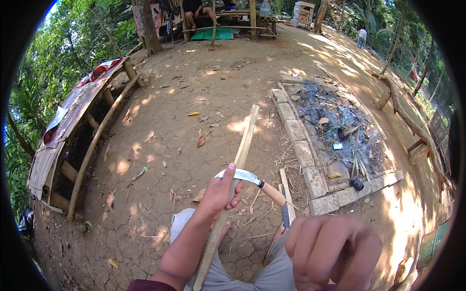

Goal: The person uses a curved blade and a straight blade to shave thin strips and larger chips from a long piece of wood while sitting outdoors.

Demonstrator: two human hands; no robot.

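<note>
Bamboo strip point(241, 154) runs from your lap out over cracked dirt ground point(165, 116). Your left hand point(219, 192) grips strip and curved knife point(250, 180) together, fingers point(236, 190) wrapped, blade lying across strip. Your right hand point(332, 252) raised near lens, fingers loosely curled, holding nothing. Brick-edged ash pit point(335, 131) to your right.

A fire pit point(335, 126) full of grey ash sat on the right side of the cracked dirt ground point(194, 97), with a row of pale bricks point(298, 140) along its near edge. A low bamboo bench point(77, 140) with a worn cover stood at the left edge of the ground, by the green trees point(63, 53). Dry leaves point(201, 140) lay about in the middle, and a wooden hut point(218, 19) stood at the far end.
</note>
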